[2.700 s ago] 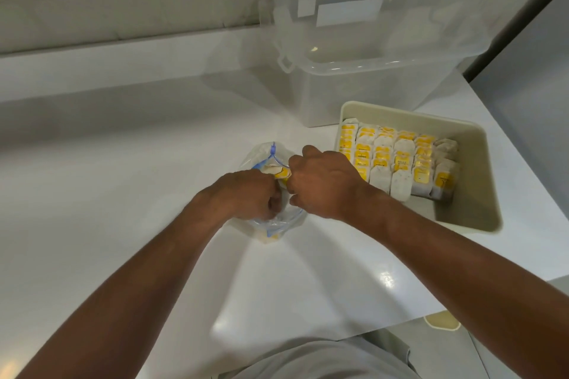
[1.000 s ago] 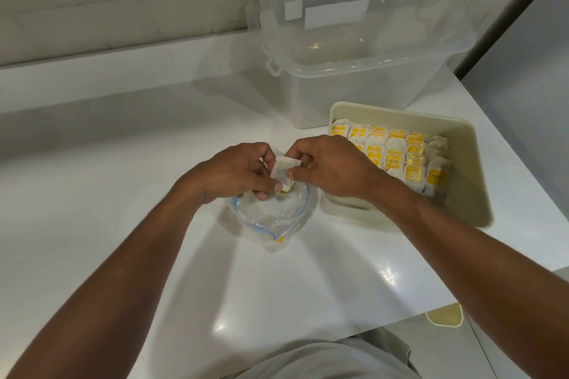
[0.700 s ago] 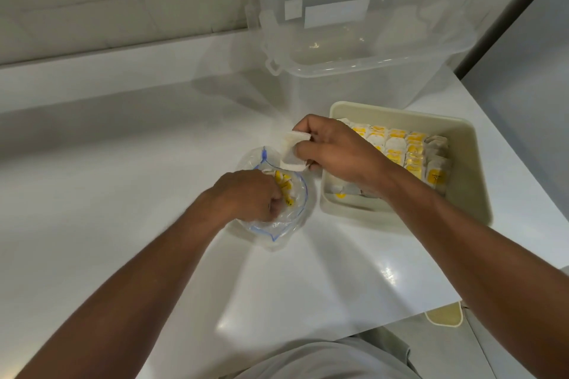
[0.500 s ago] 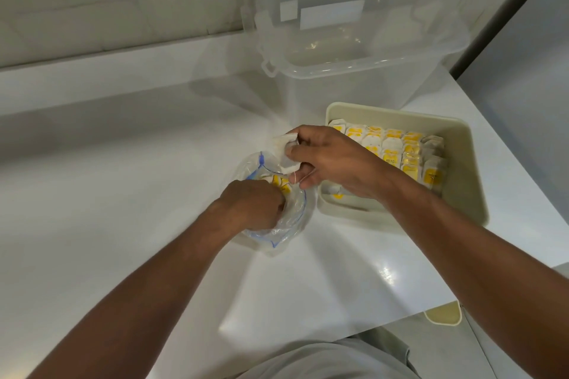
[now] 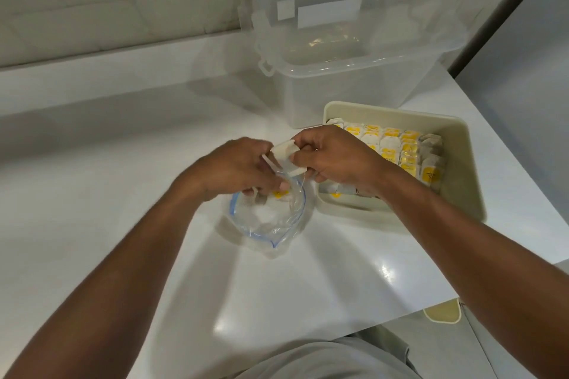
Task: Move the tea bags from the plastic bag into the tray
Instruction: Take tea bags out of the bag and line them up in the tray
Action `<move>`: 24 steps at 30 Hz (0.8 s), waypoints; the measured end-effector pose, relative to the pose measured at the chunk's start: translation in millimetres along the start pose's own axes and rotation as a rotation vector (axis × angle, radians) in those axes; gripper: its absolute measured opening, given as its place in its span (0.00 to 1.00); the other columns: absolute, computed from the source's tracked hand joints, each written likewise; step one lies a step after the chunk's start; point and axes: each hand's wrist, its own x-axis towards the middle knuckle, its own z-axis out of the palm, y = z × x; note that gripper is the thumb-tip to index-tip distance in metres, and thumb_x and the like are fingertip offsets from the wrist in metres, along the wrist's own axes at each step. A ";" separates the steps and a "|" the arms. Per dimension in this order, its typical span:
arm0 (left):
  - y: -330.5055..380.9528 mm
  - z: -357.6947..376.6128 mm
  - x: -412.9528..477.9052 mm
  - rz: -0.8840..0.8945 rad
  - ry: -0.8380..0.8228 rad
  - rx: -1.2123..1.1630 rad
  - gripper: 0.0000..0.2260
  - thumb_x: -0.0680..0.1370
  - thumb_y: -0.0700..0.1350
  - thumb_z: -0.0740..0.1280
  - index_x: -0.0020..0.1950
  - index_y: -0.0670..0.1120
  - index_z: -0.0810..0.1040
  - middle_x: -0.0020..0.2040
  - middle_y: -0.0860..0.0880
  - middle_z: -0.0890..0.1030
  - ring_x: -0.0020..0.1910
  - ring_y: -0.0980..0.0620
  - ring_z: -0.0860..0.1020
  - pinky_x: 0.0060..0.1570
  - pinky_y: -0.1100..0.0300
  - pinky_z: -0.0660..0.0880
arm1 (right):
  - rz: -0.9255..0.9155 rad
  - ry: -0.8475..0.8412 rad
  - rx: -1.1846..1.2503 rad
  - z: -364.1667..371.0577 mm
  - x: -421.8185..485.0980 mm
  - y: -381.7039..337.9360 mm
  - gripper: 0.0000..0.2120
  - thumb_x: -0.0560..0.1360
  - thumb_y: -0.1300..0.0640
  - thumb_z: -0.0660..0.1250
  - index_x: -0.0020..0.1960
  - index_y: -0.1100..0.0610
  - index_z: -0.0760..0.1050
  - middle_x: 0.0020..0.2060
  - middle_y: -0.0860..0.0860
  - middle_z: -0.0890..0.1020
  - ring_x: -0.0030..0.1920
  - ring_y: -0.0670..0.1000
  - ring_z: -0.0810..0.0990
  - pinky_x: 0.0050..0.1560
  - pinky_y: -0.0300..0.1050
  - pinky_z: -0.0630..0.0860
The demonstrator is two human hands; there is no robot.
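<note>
Tea bags [image 5: 391, 148] with yellow tags stand in rows in the cream tray [image 5: 462, 169] at 3 o'clock. Their print is too small to read, and the two white labels on the clear container [image 5: 338, 77] at 12 o'clock look blank. One white tea bag [image 5: 288, 160] is pinched at the fingertips of the right hand [image 5: 335, 157], above the open plastic bag [image 5: 271, 221] at mid-counter. The left hand [image 5: 240, 166] curls its fingers round a second tea bag [image 5: 264, 160], just beside the first. Half a second ago the left hand was down in the plastic bag; it has since risen to meet the right.
</note>
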 end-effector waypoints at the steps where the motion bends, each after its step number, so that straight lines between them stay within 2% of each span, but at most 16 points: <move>1: 2.5 -3.5 -1.9 0.010 0.007 -0.092 0.14 0.71 0.48 0.78 0.53 0.48 0.81 0.43 0.44 0.86 0.40 0.48 0.83 0.38 0.60 0.74 | -0.002 -0.006 -0.002 -1.5 -0.2 -0.3 0.05 0.75 0.60 0.68 0.49 0.51 0.80 0.36 0.48 0.82 0.34 0.44 0.81 0.34 0.38 0.75; 5: 1.7 -6.7 0.5 -0.024 0.065 -0.224 0.09 0.77 0.51 0.72 0.52 0.47 0.82 0.42 0.51 0.86 0.37 0.59 0.80 0.32 0.66 0.68 | 0.013 0.016 0.079 -6.5 -0.4 -2.1 0.12 0.74 0.55 0.73 0.56 0.52 0.77 0.39 0.51 0.84 0.34 0.44 0.82 0.37 0.40 0.77; 9: -3.3 -6.3 6.7 -0.142 0.054 -0.404 0.08 0.79 0.49 0.70 0.47 0.44 0.83 0.38 0.50 0.83 0.30 0.60 0.74 0.24 0.69 0.62 | -0.101 0.005 0.019 -8.9 -4.5 -0.5 0.20 0.69 0.46 0.77 0.57 0.45 0.74 0.41 0.48 0.83 0.35 0.41 0.80 0.37 0.35 0.73; 11: -5.6 -7.8 8.9 -0.210 0.042 -0.459 0.08 0.79 0.47 0.70 0.45 0.44 0.83 0.37 0.49 0.83 0.29 0.60 0.73 0.22 0.70 0.60 | -0.196 -0.015 -0.106 -9.9 -6.1 0.7 0.17 0.68 0.49 0.79 0.53 0.46 0.77 0.40 0.46 0.82 0.33 0.39 0.77 0.37 0.32 0.70; 13: -6.6 -8.9 10.8 -0.251 0.015 -0.474 0.08 0.79 0.47 0.70 0.44 0.43 0.83 0.39 0.47 0.83 0.28 0.60 0.72 0.21 0.70 0.60 | -0.269 0.020 -0.248 -10.1 -4.1 3.5 0.10 0.69 0.52 0.78 0.48 0.49 0.81 0.37 0.44 0.82 0.33 0.38 0.77 0.38 0.34 0.69; 15: -5.3 -8.5 10.7 -0.256 0.004 -0.451 0.10 0.79 0.49 0.69 0.48 0.42 0.84 0.41 0.46 0.84 0.28 0.60 0.73 0.21 0.70 0.60 | -0.315 0.086 -0.350 -10.8 -2.7 4.8 0.05 0.71 0.50 0.76 0.45 0.48 0.83 0.35 0.40 0.81 0.35 0.37 0.78 0.39 0.36 0.71; 17: -5.1 -7.4 8.9 -0.225 0.031 -0.384 0.09 0.80 0.48 0.68 0.50 0.43 0.83 0.43 0.46 0.86 0.29 0.60 0.75 0.24 0.68 0.61 | -0.353 0.119 -0.398 -12.8 -2.8 5.2 0.03 0.72 0.48 0.74 0.43 0.46 0.83 0.35 0.39 0.80 0.35 0.36 0.77 0.39 0.35 0.69; 19: -8.2 -3.0 7.5 -0.144 0.067 -0.237 0.04 0.79 0.44 0.68 0.49 0.47 0.82 0.44 0.46 0.86 0.31 0.59 0.78 0.29 0.63 0.65 | -0.340 0.136 -0.386 -17.0 -3.7 6.2 0.03 0.72 0.47 0.74 0.42 0.46 0.83 0.36 0.40 0.79 0.34 0.37 0.75 0.39 0.34 0.67; 20: -10.7 0.9 8.0 -0.082 0.096 -0.061 0.03 0.77 0.43 0.68 0.48 0.50 0.82 0.43 0.48 0.86 0.33 0.57 0.80 0.32 0.61 0.69 | -0.302 0.118 -0.304 -19.9 -4.8 5.4 0.03 0.71 0.49 0.75 0.42 0.47 0.84 0.35 0.41 0.80 0.33 0.39 0.75 0.39 0.34 0.67; 22: -18.5 14.0 12.7 -0.028 0.159 0.479 0.03 0.75 0.49 0.69 0.47 0.55 0.80 0.43 0.54 0.83 0.38 0.54 0.80 0.40 0.59 0.74 | -0.212 0.042 -0.075 -23.8 -5.7 3.7 0.03 0.71 0.54 0.76 0.42 0.53 0.84 0.34 0.47 0.82 0.32 0.40 0.75 0.39 0.33 0.69; 24: -22.6 31.4 16.5 -0.034 0.286 0.873 0.06 0.75 0.56 0.67 0.50 0.58 0.78 0.45 0.56 0.79 0.42 0.51 0.76 0.41 0.59 0.69 | -0.183 0.034 -0.071 -25.7 -5.9 3.8 0.03 0.71 0.55 0.76 0.42 0.54 0.84 0.35 0.49 0.83 0.34 0.41 0.76 0.39 0.36 0.71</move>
